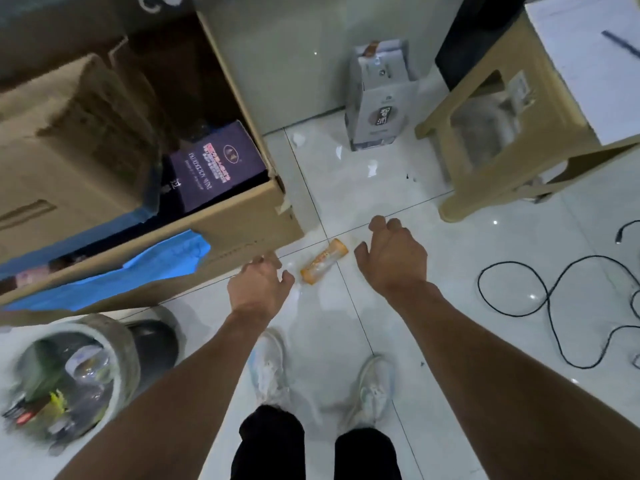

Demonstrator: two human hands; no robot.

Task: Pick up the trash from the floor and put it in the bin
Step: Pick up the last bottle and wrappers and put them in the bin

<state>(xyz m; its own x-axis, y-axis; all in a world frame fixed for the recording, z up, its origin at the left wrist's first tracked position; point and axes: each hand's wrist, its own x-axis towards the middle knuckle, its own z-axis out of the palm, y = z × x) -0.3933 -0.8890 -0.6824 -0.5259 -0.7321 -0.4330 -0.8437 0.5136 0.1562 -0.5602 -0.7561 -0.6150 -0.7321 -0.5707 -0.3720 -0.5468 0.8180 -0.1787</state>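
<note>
An orange and white bottle (323,260) lies on its side on the white tiled floor, between my two hands. My left hand (260,285) hovers just left of it, fingers loosely curled, holding nothing. My right hand (389,255) hangs just right of it, fingers relaxed and empty. Neither hand touches the bottle. Small white paper scraps (372,168) lie farther off on the floor. The round bin (119,336), with several bottles and wrappers inside, stands at the lower left.
A large open cardboard box (242,216) with a dark purple box inside fills the left. A grey paper bag (379,98) stands by the wall. A beige plastic stool (491,140) sits right, black cables (547,292) trail beside it. My white shoes (372,389) stand below.
</note>
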